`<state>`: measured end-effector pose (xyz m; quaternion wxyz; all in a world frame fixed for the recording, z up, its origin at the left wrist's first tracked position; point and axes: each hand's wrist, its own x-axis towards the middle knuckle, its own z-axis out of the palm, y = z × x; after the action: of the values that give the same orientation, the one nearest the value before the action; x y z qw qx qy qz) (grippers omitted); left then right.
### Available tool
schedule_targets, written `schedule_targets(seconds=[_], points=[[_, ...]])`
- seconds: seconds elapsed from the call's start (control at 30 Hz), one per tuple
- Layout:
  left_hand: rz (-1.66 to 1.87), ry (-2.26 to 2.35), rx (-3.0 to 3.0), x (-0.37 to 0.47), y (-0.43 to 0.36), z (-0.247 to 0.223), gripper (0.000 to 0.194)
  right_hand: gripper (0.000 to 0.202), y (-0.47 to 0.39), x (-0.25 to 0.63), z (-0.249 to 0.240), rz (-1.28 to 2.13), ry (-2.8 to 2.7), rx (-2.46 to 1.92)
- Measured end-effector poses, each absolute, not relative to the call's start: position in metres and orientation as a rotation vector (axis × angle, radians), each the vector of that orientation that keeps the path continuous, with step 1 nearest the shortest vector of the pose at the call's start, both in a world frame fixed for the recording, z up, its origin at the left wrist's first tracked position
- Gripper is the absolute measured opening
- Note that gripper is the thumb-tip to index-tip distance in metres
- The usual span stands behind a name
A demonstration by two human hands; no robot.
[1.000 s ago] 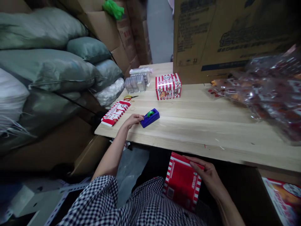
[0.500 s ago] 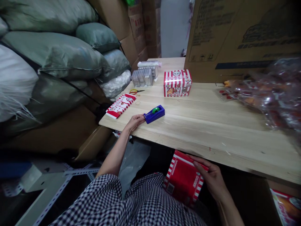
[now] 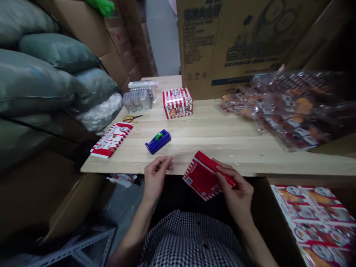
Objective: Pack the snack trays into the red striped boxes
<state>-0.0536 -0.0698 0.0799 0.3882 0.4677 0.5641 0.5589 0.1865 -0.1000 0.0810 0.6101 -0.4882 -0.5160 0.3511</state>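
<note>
In the head view, the right hand point(image 3: 237, 189) grips a red cardboard box with white-striped edges point(image 3: 204, 177) by its right end, tilted over the near edge of the pale wooden table point(image 3: 205, 133); its white lettering is too small to read. To its left, the left hand point(image 3: 156, 174) has thumb and fingers pinched together; whether anything thin is between them, I cannot tell. Farther off sit a blue plastic tape dispenser point(image 3: 157, 144) and a red-and-white striped carton point(image 3: 178, 103), its print illegible. The large brown cardboard carton point(image 3: 222, 48) at far right carries dark Chinese characters and small handling symbols.
</note>
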Motion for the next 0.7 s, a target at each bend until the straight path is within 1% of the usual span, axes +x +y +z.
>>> schedule_targets(seconds=[0.13,0.23,0.27,0.37,0.4,0.43,0.5,0.7], points=[[1.372,1.193,1.157,0.016,-0.086,0.118,0.016,0.022,-0.091,0.189,0.084,0.629,-1.345,-1.047],[1.389,1.058,1.080,0.041,-0.075,0.125,0.018,0.027,-0.081,0.195,0.077,0.611,-1.478,-1.002],[1.378,1.021,1.039,0.046,-0.070,0.124,0.026,0.028,-0.078,0.196,0.074,0.615,-1.485,-1.005],[1.297,0.961,0.907,0.054,-0.057,0.113,0.069,0.037,-0.076,0.198,0.067,0.623,-1.451,-1.056],[1.272,0.954,0.869,0.055,-0.055,0.108,0.079,0.043,-0.077,0.198,0.066,0.624,-1.444,-1.070],[1.256,0.951,0.839,0.057,-0.054,0.104,0.084,0.049,-0.077,0.199,0.066,0.630,-1.448,-1.077],[1.246,0.946,0.798,0.060,-0.053,0.097,0.082,0.055,-0.076,0.201,0.069,0.642,-1.489,-1.070],[1.193,0.987,0.917,0.060,-0.045,0.088,0.067,0.040,-0.066,0.210,0.079,0.654,-1.640,-1.013]])
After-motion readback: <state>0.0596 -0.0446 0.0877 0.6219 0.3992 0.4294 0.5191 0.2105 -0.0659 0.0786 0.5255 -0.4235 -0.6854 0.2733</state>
